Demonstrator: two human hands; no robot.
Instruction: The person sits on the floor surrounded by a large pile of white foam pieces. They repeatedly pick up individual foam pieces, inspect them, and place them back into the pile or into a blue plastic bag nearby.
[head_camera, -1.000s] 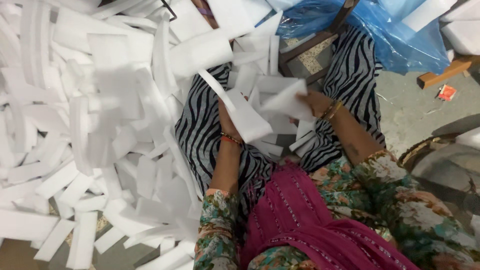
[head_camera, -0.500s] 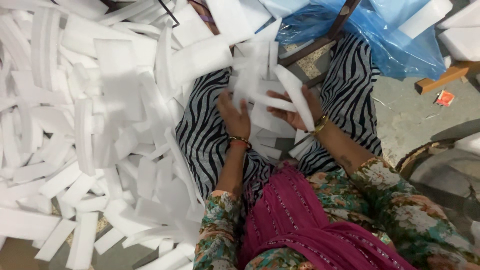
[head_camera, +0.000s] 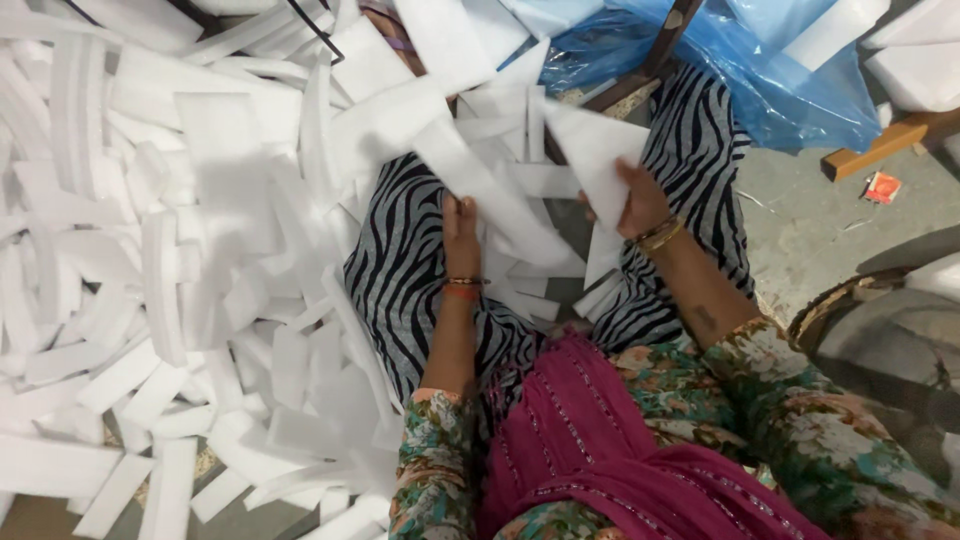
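Note:
I sit on the floor with white foam strips piled on my zebra-striped lap (head_camera: 400, 270). My left hand (head_camera: 461, 225) rests against a long white foam strip (head_camera: 490, 190) that slants across my lap, fingers pressed on its lower side. Raised above my right knee, my right hand (head_camera: 633, 200) grips a wide white foam sheet (head_camera: 590, 150) by its lower edge. More loose foam pieces (head_camera: 540, 290) lie between my knees.
A large heap of white foam strips (head_camera: 150, 250) covers the floor to my left. A blue plastic bag (head_camera: 790, 80) sits ahead on the right, with a wooden plank (head_camera: 880, 145), a small red packet (head_camera: 882, 187) and a round basket rim (head_camera: 840, 300) on the grey floor.
Both hands have lifted up and away from me. The right hand has raised a wide foam sheet, and the left has shifted onto a long slanted strip.

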